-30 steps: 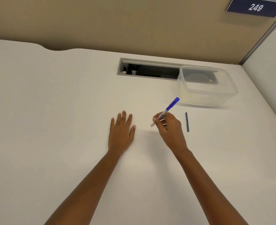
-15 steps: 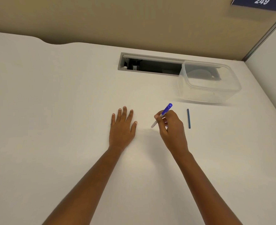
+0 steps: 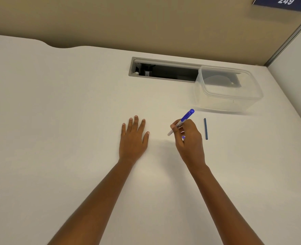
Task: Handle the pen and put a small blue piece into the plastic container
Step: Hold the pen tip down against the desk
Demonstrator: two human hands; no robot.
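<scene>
Two hands: bare, over smooth matte white desk (image 3: 57,138).
Left hand (image 3: 133,137): flat, palm down, fingers released and spread, holding nothing.
Right hand (image 3: 189,138): fingers clenched round slim white-barrelled pen with glossy blue cap (image 3: 181,121); cap end rising past the knuckles, white tip low, left of the thumb.
Thin dark blue rod-shaped piece (image 3: 205,128): lying straight on desk, just right of right-hand fingers, untouched.
Clear rounded-rectangular plastic container (image 3: 229,89): lidless, beyond the fingertips, partly over grey-framed cable slot (image 3: 164,70).
</scene>
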